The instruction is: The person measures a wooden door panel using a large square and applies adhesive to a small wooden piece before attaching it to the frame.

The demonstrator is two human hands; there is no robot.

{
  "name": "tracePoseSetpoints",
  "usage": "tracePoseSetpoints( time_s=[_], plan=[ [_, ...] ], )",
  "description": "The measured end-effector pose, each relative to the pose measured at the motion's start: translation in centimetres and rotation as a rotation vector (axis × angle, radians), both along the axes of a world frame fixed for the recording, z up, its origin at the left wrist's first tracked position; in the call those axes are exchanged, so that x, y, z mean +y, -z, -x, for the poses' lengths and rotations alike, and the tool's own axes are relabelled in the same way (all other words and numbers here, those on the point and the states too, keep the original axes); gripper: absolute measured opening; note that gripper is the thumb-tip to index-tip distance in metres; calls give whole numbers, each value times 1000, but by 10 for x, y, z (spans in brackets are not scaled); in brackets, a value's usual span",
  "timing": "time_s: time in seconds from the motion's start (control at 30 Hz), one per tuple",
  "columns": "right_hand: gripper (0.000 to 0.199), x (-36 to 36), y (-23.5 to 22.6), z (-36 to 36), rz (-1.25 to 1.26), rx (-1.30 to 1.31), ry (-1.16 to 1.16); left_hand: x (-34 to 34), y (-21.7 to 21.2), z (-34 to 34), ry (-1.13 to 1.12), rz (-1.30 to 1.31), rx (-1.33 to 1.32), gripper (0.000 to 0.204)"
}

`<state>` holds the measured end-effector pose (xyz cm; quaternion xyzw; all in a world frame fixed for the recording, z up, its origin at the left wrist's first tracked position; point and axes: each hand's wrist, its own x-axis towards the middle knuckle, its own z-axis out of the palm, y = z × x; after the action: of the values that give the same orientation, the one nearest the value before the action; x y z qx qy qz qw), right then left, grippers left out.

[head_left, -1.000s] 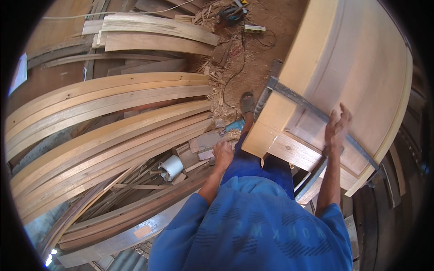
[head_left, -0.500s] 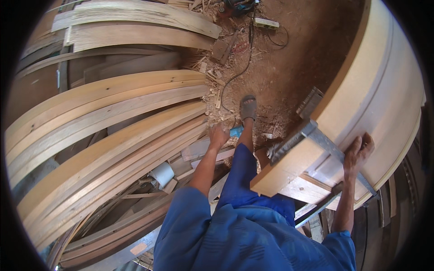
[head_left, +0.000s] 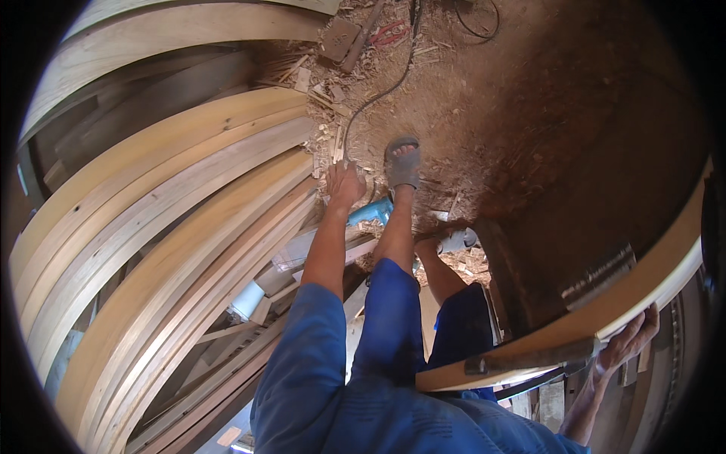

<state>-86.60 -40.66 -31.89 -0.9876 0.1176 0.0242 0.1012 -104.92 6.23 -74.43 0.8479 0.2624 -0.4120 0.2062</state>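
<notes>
A curved pale wooden panel (head_left: 658, 268) stands tilted on its edge at the right, one end near my lap. My right hand (head_left: 631, 338) holds it from the outer side, fingers stretched along its pale face. Beside that hand, a grey metal bar (head_left: 533, 359) lies along the panel's edge. My left hand (head_left: 345, 184) is low by the ends of the stacked curved boards (head_left: 181, 163), its fingers curled down; what they hold, if anything, is hidden. Just by its wrist is a teal power tool (head_left: 370, 213), partly behind my leg. A black cord (head_left: 378, 100) runs up to my left fingers.
My sandalled foot (head_left: 402, 160) stands on a dirt floor (head_left: 469, 98) strewn with shavings. Wood offcuts (head_left: 340, 39) and a red item (head_left: 389, 34) lie ahead. A pale blue cylinder (head_left: 246, 299) sits among scraps at the left. A dark ribbed piece (head_left: 599, 276) is beside the panel.
The panel has swung and tipped to the right, so its broad face has turned away. My right hand has moved right and down with it. My left hand sits further from my body.
</notes>
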Motion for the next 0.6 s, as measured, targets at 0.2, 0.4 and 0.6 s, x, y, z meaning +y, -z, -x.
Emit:
tracePoseSetpoints(
  time_s=[0.2, 0.4, 0.6],
  plan=[
    [48, 3, -8, 2, 64, -2, -147, -15, 58, -33, 253, 45, -63, 52],
    [47, 1, -9, 1, 55, 12, -101, -29, 92, -65, 325, 67, 193, 68],
    [46, -1, -13, 2, 46, 31, -75, -28, 122, -65, 422, 25, 98, 39]
  ],
)
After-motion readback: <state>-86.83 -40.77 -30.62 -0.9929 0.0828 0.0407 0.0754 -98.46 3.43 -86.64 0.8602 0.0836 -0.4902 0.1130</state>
